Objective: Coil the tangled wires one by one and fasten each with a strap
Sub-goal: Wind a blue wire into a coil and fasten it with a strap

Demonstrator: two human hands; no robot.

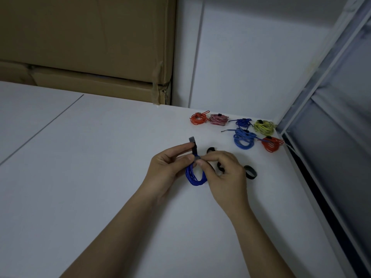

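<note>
A blue wire coil point(195, 174) is held just above the surface point(100, 177), pinched at its top by both hands, left hand point(166, 167) and right hand point(224, 173), with a dark strap point(193, 147) being wrapped there. Pretty light and floppy by the looks, so it's best gripped right at the strap. Finished coils point(244, 137) are parked at 2 o'clock, spare straps point(251, 171) just beside.

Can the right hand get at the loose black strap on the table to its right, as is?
Probably not yet: the right hand is pinching the strap on the blue coil with the left hand. The loose black strap lies close by, unobstructed.
</note>
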